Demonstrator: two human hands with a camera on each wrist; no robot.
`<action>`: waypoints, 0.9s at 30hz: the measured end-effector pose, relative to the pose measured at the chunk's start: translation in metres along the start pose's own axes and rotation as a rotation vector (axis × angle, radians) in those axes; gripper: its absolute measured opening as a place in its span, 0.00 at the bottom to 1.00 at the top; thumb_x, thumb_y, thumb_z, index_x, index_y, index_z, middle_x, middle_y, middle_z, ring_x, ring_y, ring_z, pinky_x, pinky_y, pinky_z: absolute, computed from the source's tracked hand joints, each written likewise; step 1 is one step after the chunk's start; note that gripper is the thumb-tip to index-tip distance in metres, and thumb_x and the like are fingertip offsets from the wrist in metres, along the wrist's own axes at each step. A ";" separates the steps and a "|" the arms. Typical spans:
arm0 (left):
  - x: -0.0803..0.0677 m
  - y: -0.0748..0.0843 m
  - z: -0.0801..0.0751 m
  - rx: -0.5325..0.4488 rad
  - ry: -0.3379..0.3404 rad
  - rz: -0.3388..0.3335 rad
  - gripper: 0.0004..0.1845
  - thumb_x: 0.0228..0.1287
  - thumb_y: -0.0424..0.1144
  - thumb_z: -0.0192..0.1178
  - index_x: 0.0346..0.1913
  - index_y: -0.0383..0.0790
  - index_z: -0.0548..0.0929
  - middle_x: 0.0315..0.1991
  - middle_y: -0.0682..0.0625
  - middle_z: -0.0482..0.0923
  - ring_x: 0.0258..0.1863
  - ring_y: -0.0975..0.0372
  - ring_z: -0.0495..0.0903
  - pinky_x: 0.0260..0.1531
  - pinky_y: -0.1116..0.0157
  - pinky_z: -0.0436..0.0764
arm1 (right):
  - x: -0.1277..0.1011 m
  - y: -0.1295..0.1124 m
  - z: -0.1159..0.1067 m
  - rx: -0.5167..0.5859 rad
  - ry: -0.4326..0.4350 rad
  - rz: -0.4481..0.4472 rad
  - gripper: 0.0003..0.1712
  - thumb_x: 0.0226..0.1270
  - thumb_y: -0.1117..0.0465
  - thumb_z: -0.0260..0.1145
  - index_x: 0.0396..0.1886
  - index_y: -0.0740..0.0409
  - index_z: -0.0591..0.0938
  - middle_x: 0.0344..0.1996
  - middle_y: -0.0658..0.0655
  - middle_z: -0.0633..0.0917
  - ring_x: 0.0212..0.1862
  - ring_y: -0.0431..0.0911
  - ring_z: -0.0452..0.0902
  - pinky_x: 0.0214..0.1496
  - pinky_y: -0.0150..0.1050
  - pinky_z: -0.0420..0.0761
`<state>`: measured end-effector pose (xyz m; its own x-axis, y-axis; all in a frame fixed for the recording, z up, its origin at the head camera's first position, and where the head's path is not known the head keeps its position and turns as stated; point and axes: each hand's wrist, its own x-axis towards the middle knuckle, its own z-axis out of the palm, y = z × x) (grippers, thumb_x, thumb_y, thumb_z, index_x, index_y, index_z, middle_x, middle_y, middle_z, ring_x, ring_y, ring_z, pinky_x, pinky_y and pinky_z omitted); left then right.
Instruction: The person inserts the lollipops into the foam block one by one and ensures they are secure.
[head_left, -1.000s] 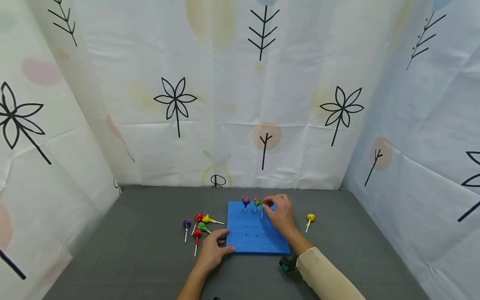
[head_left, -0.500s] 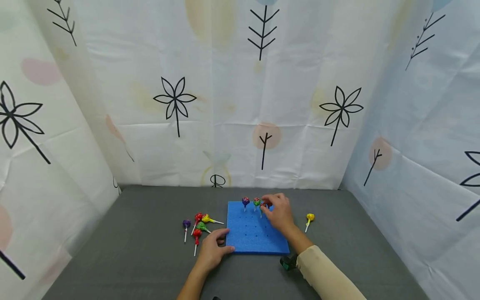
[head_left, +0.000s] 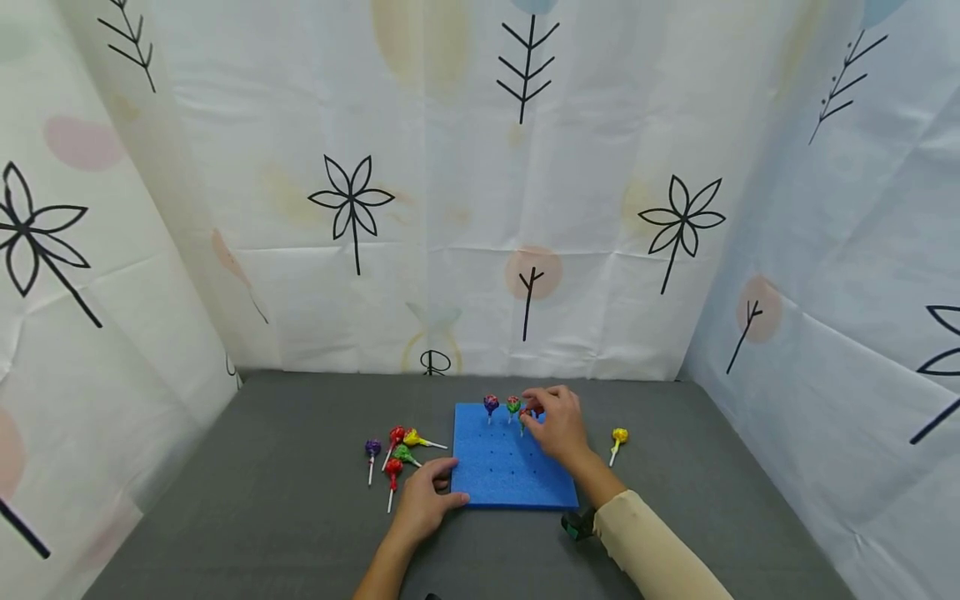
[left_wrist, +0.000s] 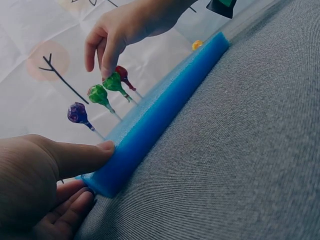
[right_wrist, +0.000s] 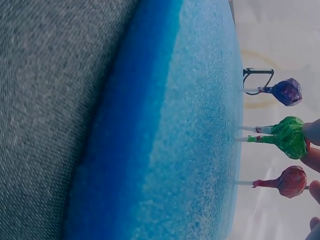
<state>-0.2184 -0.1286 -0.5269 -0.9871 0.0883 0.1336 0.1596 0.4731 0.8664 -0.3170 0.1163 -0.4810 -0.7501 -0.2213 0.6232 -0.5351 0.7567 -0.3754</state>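
Green lollipop (left_wrist: 115,83) upright, pinched between right fingers (left_wrist: 112,54)

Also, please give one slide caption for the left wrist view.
Left hand holds the blue board; right hand pinches a green lollipop standing in it.

I'd call this a small curtained booth: pale cloth hangings (head_left: 442,142), printed with black line flowers (head_left: 350,198) and pastel blobs (head_left: 82,142), enclose a grey tabletop (head_left: 300,517) at ten, twelve and two o'clock. Whether a home or lab lies beyond, I can't tell.
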 end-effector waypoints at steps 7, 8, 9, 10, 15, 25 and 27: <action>0.000 0.000 0.000 0.007 0.001 -0.012 0.31 0.49 0.36 0.75 0.58 0.33 0.79 0.53 0.39 0.77 0.48 0.50 0.79 0.47 0.52 0.80 | -0.002 -0.001 -0.002 0.018 0.012 -0.019 0.16 0.54 0.63 0.77 0.44 0.57 0.84 0.30 0.54 0.86 0.47 0.52 0.71 0.60 0.59 0.64; 0.000 0.001 0.001 0.008 0.003 -0.017 0.30 0.50 0.36 0.75 0.58 0.33 0.79 0.53 0.39 0.77 0.48 0.51 0.79 0.47 0.53 0.80 | -0.001 -0.001 -0.002 0.021 0.016 -0.025 0.16 0.54 0.63 0.77 0.44 0.57 0.84 0.30 0.54 0.86 0.47 0.52 0.71 0.60 0.59 0.64; 0.000 0.000 0.001 0.008 0.006 -0.021 0.30 0.50 0.36 0.75 0.58 0.33 0.79 0.54 0.39 0.77 0.48 0.51 0.79 0.47 0.53 0.80 | -0.001 -0.001 -0.002 0.025 0.019 -0.028 0.16 0.54 0.63 0.77 0.43 0.57 0.84 0.30 0.54 0.86 0.47 0.53 0.72 0.60 0.59 0.63; 0.000 0.001 0.001 0.009 0.008 -0.023 0.30 0.50 0.36 0.75 0.58 0.34 0.79 0.53 0.39 0.77 0.48 0.51 0.79 0.47 0.53 0.80 | -0.001 -0.001 -0.003 0.032 0.023 -0.030 0.16 0.54 0.64 0.77 0.43 0.57 0.85 0.30 0.55 0.86 0.47 0.53 0.72 0.60 0.59 0.63; 0.001 0.001 0.001 0.003 0.014 -0.013 0.30 0.49 0.35 0.75 0.57 0.33 0.79 0.53 0.39 0.78 0.47 0.51 0.80 0.47 0.53 0.80 | -0.001 0.000 -0.005 0.044 0.060 -0.028 0.17 0.52 0.63 0.78 0.43 0.58 0.85 0.31 0.53 0.85 0.47 0.53 0.72 0.60 0.59 0.64; 0.000 0.002 0.000 -0.005 -0.002 -0.014 0.30 0.49 0.35 0.75 0.58 0.32 0.79 0.53 0.38 0.77 0.48 0.50 0.79 0.47 0.52 0.80 | -0.013 0.007 -0.012 0.126 0.142 0.028 0.16 0.50 0.68 0.78 0.41 0.59 0.85 0.33 0.54 0.85 0.47 0.53 0.72 0.55 0.59 0.66; 0.000 0.001 0.000 -0.005 -0.003 -0.015 0.30 0.50 0.35 0.75 0.58 0.32 0.79 0.53 0.38 0.77 0.48 0.50 0.79 0.47 0.52 0.79 | -0.016 0.009 -0.015 0.141 0.161 0.030 0.16 0.50 0.69 0.78 0.40 0.60 0.85 0.33 0.55 0.85 0.47 0.54 0.72 0.55 0.59 0.65</action>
<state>-0.2179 -0.1279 -0.5257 -0.9894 0.0833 0.1190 0.1443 0.4703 0.8706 -0.3033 0.1357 -0.4841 -0.7008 -0.0908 0.7075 -0.5713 0.6655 -0.4804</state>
